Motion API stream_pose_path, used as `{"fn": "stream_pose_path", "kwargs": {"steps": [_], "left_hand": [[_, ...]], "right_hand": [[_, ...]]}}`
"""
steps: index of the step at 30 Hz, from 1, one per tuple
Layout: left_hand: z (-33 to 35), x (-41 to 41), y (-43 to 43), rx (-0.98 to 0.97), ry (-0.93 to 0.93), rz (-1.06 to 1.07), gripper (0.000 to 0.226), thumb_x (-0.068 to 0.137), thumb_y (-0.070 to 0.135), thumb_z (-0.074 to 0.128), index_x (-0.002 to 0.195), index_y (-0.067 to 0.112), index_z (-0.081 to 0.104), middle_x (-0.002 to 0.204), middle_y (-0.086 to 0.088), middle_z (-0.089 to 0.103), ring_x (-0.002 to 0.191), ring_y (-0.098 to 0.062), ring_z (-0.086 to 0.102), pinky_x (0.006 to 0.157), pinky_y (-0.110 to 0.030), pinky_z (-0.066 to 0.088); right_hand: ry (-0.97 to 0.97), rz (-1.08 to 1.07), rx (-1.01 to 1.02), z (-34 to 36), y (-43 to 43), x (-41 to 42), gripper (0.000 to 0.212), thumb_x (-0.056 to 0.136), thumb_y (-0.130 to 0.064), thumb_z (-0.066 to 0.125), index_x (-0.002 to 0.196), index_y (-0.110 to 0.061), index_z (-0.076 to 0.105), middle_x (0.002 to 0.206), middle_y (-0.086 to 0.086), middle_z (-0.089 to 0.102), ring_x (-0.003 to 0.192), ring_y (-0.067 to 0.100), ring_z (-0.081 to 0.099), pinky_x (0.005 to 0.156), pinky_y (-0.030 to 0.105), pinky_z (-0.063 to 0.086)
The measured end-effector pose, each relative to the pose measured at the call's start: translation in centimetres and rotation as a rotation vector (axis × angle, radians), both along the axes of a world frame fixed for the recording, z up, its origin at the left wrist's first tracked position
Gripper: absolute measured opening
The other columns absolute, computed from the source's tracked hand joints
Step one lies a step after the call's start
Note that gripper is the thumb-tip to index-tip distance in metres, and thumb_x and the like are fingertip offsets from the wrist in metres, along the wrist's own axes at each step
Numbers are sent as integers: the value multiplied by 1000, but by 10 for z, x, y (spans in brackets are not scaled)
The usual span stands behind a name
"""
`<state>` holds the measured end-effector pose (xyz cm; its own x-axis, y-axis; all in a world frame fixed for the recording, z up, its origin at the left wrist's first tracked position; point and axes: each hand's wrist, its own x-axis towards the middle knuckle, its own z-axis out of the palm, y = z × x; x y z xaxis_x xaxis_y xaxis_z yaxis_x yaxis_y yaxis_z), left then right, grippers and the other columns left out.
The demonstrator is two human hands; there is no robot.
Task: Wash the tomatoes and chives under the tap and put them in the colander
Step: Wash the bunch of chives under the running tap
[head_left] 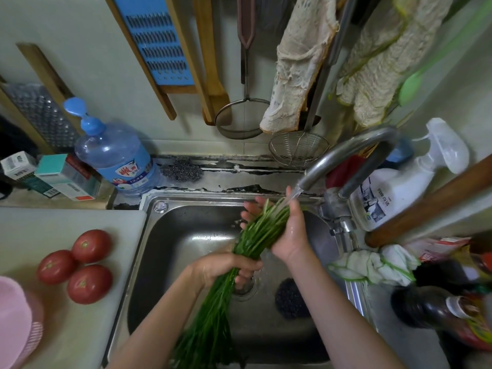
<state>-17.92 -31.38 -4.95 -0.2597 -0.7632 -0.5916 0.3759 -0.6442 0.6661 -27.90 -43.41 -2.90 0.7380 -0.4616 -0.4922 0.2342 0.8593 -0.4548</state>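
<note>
A long bunch of green chives (255, 233) stretches over the steel sink (159, 251), and both hands hold it. My left hand (226, 267) grips the middle of the bunch. My right hand (287, 230) cups the upper end under the water running from the tap (346, 153). Three red tomatoes (77, 265) lie on the white board (48, 225) left of the sink. The pink colander (18, 323) sits at the left edge, partly out of frame.
A blue water bottle (117, 155) and small boxes (50, 174) stand behind the board. A white spray bottle (399, 182), a wooden rolling pin (431, 198), a cloth (372, 267) and dark sauce bottles (439, 310) crowd the right counter. A dark scourer (290, 299) lies in the sink; strainers hang above.
</note>
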Motion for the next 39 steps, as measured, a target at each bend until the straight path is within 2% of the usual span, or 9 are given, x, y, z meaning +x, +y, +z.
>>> {"fn": "stream_pose_path", "kwargs": {"steps": [3, 8, 14, 18, 21, 29, 34, 37, 39], "left_hand": [[-1, 7, 4, 36, 140, 17, 31, 84, 12, 56, 55, 21, 49, 47, 9, 39, 38, -3, 36, 42, -14, 32], [1, 10, 5, 89, 104, -87, 34, 86, 12, 51, 54, 22, 51, 46, 11, 40, 37, -2, 37, 42, -12, 27], [6, 7, -3, 15, -196, -259, 31, 84, 18, 60, 54, 16, 54, 52, 3, 52, 47, -9, 49, 61, -25, 40], [2, 7, 8, -15, -158, -251, 26, 82, 13, 58, 56, 13, 55, 55, 2, 56, 51, -11, 55, 66, -28, 44], [4, 14, 14, 7, -84, -185, 23, 78, 15, 58, 55, 12, 58, 55, 1, 59, 51, -10, 56, 59, -20, 45], [8, 11, 6, 16, -220, -224, 25, 76, 33, 66, 61, 13, 61, 61, -3, 58, 52, -12, 53, 59, -23, 44], [4, 10, 5, -21, -87, -86, 29, 83, 12, 59, 55, 19, 56, 51, 3, 51, 39, -7, 46, 43, -16, 38], [6, 15, 3, -29, -24, -76, 35, 85, 8, 52, 52, 20, 53, 48, 5, 47, 37, -5, 43, 43, -14, 35], [9, 16, 1, -30, -68, -103, 36, 87, 9, 52, 52, 18, 52, 47, 5, 48, 38, -5, 43, 48, -17, 35]], "right_hand": [[-120, -77, -22, -2, 1, -5, 43, 73, -48, 68, 101, -15, 64, 107, 13, 68, 107, 35, 60, 91, 51, 46], [93, -154, -209, 7, -1, 6, 15, 92, -8, 52, 103, -14, 59, 78, 5, 67, 62, 12, 61, 63, 31, 49], [600, -272, -147, 15, -3, 23, 44, 95, -45, 47, 68, -11, 53, 48, -1, 46, 32, 9, 40, 41, 23, 35], [321, 105, -164, 14, -8, 8, 59, 83, -67, 45, 82, -10, 61, 64, 9, 66, 57, 22, 64, 65, 34, 53], [156, 207, -321, 10, 0, 4, 33, 76, -32, 68, 100, -10, 63, 110, 15, 68, 106, 30, 65, 100, 52, 44], [573, -265, -412, 11, 18, 31, 29, 95, -35, 52, 84, -8, 55, 54, 0, 50, 36, 8, 46, 42, 23, 42], [225, -103, -19, 13, 5, 16, 44, 80, -58, 58, 78, -15, 48, 66, 4, 59, 57, 17, 58, 59, 31, 48], [115, 96, -69, 5, 17, 6, 41, 75, -38, 67, 104, -12, 54, 119, 11, 63, 104, 27, 65, 88, 47, 49], [114, 82, -99, -1, 28, 7, 37, 74, -16, 71, 106, -8, 55, 107, 13, 68, 92, 27, 69, 84, 44, 53]]}}
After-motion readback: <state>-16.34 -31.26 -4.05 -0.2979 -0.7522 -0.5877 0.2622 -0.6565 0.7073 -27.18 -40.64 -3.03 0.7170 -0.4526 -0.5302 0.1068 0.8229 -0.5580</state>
